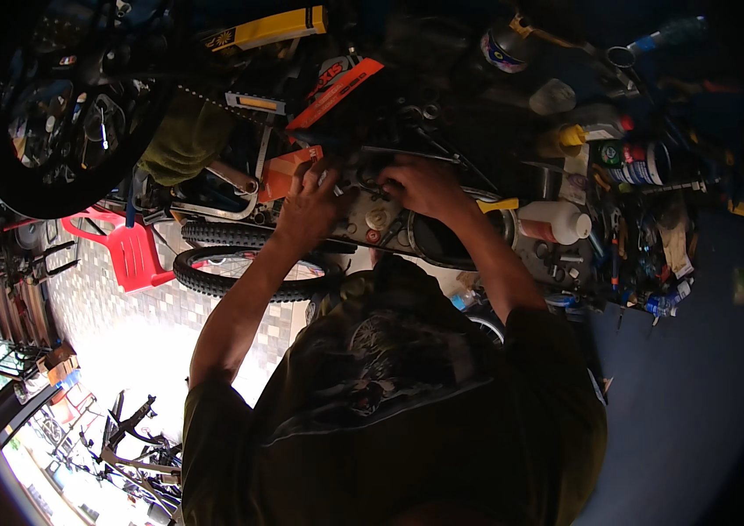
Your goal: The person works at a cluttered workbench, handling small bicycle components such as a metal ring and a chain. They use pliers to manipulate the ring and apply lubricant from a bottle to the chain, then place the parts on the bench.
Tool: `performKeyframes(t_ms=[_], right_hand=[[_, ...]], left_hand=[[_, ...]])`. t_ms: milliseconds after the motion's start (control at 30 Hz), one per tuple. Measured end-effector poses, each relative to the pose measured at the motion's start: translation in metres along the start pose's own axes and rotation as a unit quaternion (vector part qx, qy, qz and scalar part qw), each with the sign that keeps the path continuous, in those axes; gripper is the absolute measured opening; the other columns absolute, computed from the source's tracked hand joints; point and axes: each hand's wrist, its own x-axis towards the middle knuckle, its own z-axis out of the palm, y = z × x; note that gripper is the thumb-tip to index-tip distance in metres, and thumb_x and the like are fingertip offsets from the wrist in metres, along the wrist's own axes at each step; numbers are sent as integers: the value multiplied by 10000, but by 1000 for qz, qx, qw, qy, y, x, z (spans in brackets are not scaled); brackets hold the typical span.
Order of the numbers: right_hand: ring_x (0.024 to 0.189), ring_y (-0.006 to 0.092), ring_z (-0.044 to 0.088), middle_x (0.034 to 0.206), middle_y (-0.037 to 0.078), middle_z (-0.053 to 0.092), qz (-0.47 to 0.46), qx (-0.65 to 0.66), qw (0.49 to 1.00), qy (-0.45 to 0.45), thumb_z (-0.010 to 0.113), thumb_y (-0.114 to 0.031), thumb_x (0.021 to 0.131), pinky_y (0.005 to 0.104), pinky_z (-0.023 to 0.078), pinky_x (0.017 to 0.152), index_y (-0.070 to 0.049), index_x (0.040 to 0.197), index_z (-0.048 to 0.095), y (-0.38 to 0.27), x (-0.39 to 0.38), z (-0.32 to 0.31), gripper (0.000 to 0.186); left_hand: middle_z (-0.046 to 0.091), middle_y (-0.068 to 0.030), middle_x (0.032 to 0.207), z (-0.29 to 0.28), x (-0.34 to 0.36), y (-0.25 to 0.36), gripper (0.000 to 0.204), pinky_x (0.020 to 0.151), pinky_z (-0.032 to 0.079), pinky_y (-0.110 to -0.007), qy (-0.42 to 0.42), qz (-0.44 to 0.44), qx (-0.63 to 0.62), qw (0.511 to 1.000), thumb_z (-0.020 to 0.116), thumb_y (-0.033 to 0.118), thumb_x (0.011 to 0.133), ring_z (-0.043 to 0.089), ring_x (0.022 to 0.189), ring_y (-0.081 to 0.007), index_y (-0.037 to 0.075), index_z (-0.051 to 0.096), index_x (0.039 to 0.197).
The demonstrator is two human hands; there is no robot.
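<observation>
Shadowed workbench [357, 210] in this bicycle workshop is crowded. Left hand [307, 209] and right hand [425, 186] bend their fingers over small dark parts [366, 175]; whether they grip, I cannot tell. Nearer the body lies a cream round piece [377, 218]. Work seems unfinished, parts lying loose; how much remains is unclear, fingertips being lost in darkness.

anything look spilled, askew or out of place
A long orange box slants askew beyond the left hand, out of line with the yellow box; tools lie jumbled rightward. No clear spill, though shadow hides much.
</observation>
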Motion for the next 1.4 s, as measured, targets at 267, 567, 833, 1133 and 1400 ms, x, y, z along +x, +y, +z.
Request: performKeyframes(t_ms=[267,567,833,1133,1400], right_hand=[[1083,235,598,1111,35,546,-111,-90,987,75,784,-283,815,395,546,819,-179,1013,724,-2,17,15,232],[1012,224,620,1046,25,552,-86,-87,984,127,783,-282,834,397,551,782,-175,979,727,18,26,2,188],[958,212,640,1026,21,571,-44,-64,986,149,767,-296,867,383,548,762,-184,990,740,20,35,-15,169],[999,227,655,1078,36,597,-7,-60,987,150,722,-345,912,401,568,783,-169,1018,718,27,42,-25,205],[1023,243,642,1083,35,602,4,-25,993,113,723,-269,924,401,525,841,-130,1053,698,25,41,-32,192]], left_hand=[[344,-98,1595,11,-23,-19,171,1227,197,-583,-2,-16,-18,1000,679,343,886,243,1509,-324,265,785,996],[398,-126,1525,10,-28,-37,239,1183,309,-486,105,-34,-12,994,796,220,771,326,1419,-352,169,762,1002],[382,-162,1525,19,-28,-36,238,1187,291,-519,88,-62,-13,994,772,232,797,321,1426,-363,178,754,1028],[379,-173,1522,25,-28,-25,234,1155,307,-554,68,-71,-20,995,730,207,819,322,1434,-375,176,723,1050],[387,-175,1519,26,-26,-18,119,1164,296,-569,77,-96,-78,989,709,167,833,307,1450,-369,153,731,950]])
